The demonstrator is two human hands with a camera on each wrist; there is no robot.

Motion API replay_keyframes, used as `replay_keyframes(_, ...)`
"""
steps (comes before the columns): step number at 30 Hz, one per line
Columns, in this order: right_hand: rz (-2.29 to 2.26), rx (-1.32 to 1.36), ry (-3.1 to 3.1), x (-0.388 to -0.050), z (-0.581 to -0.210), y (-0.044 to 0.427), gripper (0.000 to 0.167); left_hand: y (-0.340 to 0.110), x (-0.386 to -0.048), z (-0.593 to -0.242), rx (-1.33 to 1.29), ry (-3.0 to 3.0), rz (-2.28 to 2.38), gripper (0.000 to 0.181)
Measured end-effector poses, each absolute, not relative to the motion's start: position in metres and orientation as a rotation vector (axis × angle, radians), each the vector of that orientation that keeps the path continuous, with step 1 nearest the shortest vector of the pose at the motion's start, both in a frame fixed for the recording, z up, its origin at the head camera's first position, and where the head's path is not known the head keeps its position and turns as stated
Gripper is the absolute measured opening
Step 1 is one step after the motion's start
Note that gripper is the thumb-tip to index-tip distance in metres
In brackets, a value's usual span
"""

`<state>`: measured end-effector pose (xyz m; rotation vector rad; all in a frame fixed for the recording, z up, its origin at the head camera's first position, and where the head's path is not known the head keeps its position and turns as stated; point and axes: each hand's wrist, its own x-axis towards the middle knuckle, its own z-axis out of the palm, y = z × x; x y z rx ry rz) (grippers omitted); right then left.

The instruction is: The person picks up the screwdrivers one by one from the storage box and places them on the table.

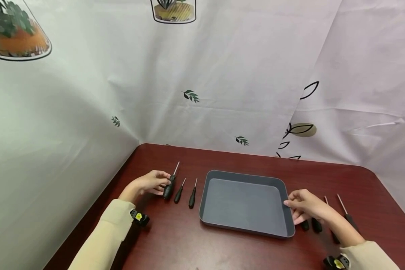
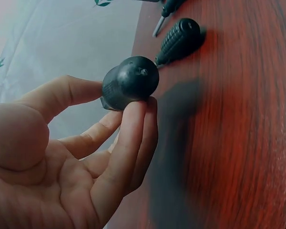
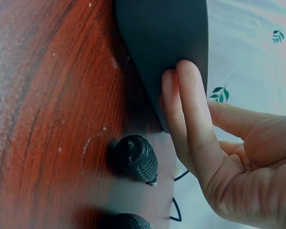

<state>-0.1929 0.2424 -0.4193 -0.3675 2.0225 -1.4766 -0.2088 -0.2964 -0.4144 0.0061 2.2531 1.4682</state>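
Note:
In the head view my left hand [image 1: 152, 182] pinches the black handle of a large screwdriver [image 1: 169, 189] between thumb and fingers, its metal shaft pointing away. The left wrist view shows the rounded handle end [image 2: 139, 78] lifted off the table, with a shadow below. Two smaller screwdrivers, a middle one [image 1: 179, 195] and another [image 1: 192, 198], lie just right of it. My right hand [image 1: 305, 206] grips the right wall of a grey rectangular tray [image 1: 244, 206], thumb at the rim and fingers against the outside [image 3: 190, 95]. Nothing lies in the tray.
Several more black-handled screwdrivers [image 1: 351, 221] lie at the right, partly hidden by my right hand and forearm. One handle [image 3: 137, 157] is close below the right fingers. The dark red table [image 1: 175, 240] meets a white patterned cloth [image 1: 222, 75] at its back and left edges.

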Motion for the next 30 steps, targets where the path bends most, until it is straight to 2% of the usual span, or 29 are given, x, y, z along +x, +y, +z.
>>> replay_keyframes(17,-1.475,-0.397,2.029,-0.194,-0.4187,0.2428,0.027,-0.3021,-0.2103,-0.4132,-0.07,2.264,1.414,0.045)
replay_keyframes(30,-1.468,-0.379,2.028,-0.193,-0.4187,0.2428,0.03,-0.2988,-0.2117,-0.4163,-0.122,2.309,1.403,0.04)
